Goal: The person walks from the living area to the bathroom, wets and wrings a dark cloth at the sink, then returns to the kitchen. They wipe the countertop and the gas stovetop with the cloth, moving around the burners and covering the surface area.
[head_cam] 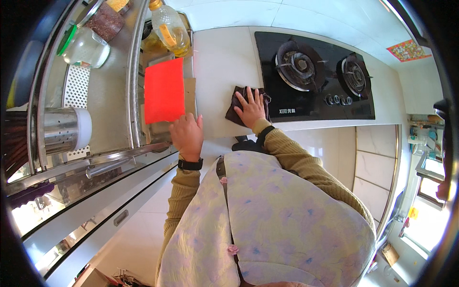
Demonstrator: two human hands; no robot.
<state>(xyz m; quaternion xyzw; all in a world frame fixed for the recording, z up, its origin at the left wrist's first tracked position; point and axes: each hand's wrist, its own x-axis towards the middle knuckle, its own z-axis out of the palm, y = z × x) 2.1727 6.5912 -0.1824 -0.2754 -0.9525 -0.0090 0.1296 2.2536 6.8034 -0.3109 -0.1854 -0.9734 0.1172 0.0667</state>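
My right hand (251, 107) lies flat with its fingers spread on a folded dark brown cloth (233, 114). The cloth rests on the pale countertop (218, 71) and meets the left edge of a black glass gas hob (287, 104). My left hand (187, 135) is at the lower right corner of a bright red sheet (164, 91), its fingers curled. Whether those fingers grip the sheet or only touch its edge is hidden. Brown cardboard (190, 95) shows beside the sheet.
Left of me, a metal rack (133, 71) holds an oil bottle (170, 30), a green-lidded jar (86, 48) and a perforated steel utensil holder (62, 128). Two burners (302, 64) (356, 75) sit on the hob. Glass-paned sliding doors (104, 211) stand at lower left.
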